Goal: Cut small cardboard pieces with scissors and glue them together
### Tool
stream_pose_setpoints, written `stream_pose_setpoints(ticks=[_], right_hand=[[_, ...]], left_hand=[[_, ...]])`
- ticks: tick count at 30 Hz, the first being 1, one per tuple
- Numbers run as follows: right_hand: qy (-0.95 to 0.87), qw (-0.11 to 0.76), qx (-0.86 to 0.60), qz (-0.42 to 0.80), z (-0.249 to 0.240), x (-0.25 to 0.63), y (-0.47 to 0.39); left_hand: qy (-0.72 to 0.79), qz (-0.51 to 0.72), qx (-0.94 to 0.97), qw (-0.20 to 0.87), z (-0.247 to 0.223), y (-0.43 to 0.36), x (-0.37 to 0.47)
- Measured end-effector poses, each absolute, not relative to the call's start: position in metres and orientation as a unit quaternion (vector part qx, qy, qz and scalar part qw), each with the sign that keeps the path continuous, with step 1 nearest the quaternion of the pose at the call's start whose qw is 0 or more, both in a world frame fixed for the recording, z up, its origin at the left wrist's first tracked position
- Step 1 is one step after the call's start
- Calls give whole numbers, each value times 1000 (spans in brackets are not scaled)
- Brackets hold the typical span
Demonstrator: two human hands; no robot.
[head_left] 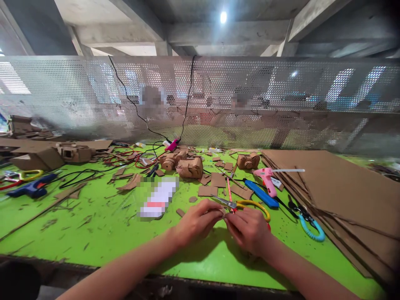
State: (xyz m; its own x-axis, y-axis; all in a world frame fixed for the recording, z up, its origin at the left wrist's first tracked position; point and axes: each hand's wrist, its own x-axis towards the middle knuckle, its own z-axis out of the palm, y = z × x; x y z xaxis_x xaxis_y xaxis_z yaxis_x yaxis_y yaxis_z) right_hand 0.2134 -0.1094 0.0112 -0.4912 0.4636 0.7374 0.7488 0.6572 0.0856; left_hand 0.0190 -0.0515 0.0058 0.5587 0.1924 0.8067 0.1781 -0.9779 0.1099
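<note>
Both hands meet above the green tabletop (131,246), near its front edge. My left hand (200,220) pinches one side of a small brown piece (223,211), which looks like cardboard. On the other side, the fingers of my right hand (248,228) are closed on the same piece. Most of it is hidden by the fingertips. Just behind my hands lie scissors with yellow handles (256,204), their blades pointing left. A red and white stick (229,189) and flat cardboard pieces (218,180) lie beyond them.
Cardboard camera-like models (189,167) stand farther back. To the right are a blue cutter (261,194), a pink glue gun (268,180), cutters with a turquoise handle (312,229) and stacked cardboard sheets (340,187). A blue glue gun (34,186) lies left. A perforated screen (218,121) stands behind.
</note>
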Motion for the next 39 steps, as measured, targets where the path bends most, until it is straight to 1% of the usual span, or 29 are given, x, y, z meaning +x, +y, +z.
stream_pose_setpoints(ticks=[4,9,15,20,28,35,39], right_hand=[[-835,375,-387,-108,14,214,-109],[-827,389,-406,-30,15,214,-108],[-817,394,-421,24,16,212,-109],[-806,386,-445,63,17,212,-111],[-782,364,-480,159,17,212,-110],[-756,360,-500,219,17,211,-108],[-746,360,-504,244,16,211,-109]], left_hand=[[103,452,885,48,8,-51,21],[113,442,885,91,8,-52,21],[146,424,893,48,11,-50,21],[154,413,896,48,13,-52,22],[197,334,908,159,11,-56,21],[219,333,886,236,12,-56,22],[228,333,877,261,12,-56,23]])
